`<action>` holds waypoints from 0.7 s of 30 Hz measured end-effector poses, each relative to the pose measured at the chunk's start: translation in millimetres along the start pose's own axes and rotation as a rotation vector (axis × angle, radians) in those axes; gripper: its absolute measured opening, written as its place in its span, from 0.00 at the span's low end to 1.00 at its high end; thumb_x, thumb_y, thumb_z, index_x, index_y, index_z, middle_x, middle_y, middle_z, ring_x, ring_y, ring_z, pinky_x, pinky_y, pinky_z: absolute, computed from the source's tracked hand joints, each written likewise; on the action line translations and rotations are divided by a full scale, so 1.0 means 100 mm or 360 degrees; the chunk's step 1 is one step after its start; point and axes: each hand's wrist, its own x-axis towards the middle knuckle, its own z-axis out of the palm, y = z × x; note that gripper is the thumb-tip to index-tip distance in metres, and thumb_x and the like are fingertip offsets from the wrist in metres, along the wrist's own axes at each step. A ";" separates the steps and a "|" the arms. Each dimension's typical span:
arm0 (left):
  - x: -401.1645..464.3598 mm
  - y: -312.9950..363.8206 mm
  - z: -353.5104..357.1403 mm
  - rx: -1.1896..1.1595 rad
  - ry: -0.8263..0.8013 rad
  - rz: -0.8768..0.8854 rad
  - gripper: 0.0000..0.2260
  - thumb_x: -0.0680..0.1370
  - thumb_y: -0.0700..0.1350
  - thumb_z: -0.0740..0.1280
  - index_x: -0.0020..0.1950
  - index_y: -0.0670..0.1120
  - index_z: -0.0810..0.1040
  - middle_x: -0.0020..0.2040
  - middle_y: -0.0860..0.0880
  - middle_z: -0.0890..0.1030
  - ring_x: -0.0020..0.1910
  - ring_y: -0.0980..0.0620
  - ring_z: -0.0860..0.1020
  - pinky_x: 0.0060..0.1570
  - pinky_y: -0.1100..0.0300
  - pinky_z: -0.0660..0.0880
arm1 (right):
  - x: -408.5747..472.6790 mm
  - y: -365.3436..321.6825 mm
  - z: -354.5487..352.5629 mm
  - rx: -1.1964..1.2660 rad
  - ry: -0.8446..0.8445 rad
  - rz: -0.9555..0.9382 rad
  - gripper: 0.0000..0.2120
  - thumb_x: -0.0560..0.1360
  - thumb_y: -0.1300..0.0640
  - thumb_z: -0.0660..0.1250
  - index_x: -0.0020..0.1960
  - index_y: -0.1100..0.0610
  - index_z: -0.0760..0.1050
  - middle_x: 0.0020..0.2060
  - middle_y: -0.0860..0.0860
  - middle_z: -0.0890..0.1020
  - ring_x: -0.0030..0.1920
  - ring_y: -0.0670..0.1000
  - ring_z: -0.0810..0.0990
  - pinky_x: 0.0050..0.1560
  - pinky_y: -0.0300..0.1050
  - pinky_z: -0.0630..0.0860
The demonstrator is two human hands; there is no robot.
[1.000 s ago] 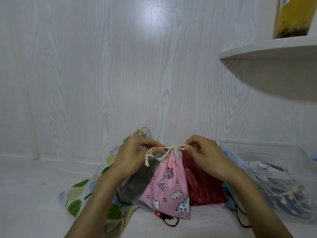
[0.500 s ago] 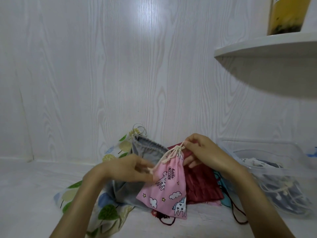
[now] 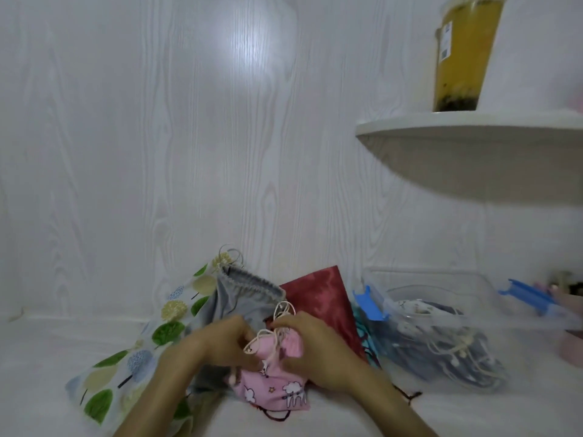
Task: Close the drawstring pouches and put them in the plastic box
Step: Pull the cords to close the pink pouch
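A pink unicorn-print pouch (image 3: 277, 386) lies bunched on the pile of pouches at bottom centre, its cream drawstring (image 3: 277, 326) looped above it. My left hand (image 3: 217, 345) grips the pouch's left side with curled fingers. My right hand (image 3: 312, 348) grips its gathered top on the right. Under them lie a grey pouch (image 3: 246, 298), a dark red pouch (image 3: 321, 294) and a leaf-print pouch (image 3: 132, 357). The clear plastic box (image 3: 441, 335) stands to the right with several dark pouches with white cords inside.
A white curved shelf (image 3: 473, 143) juts from the wall at upper right with a yellow drink cup (image 3: 463, 55) on it. Blue clips (image 3: 369, 304) sit on the box's ends. A pink object (image 3: 572, 348) sits at the right edge.
Both hands have come down and together, folding the pink pouch onto the pile. The view has tilted, showing more of the shelf and cup.
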 end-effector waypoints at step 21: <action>1.11 2.28 -0.11 -0.0341 0.0533 0.0340 0.07 0.75 0.46 0.68 0.37 0.49 0.79 0.37 0.49 0.81 0.40 0.50 0.78 0.50 0.57 0.74 | -0.54 0.91 -1.89 -0.0155 0.0689 0.0318 0.11 0.71 0.52 0.60 0.51 0.53 0.76 0.55 0.60 0.80 0.52 0.52 0.75 0.64 0.46 0.68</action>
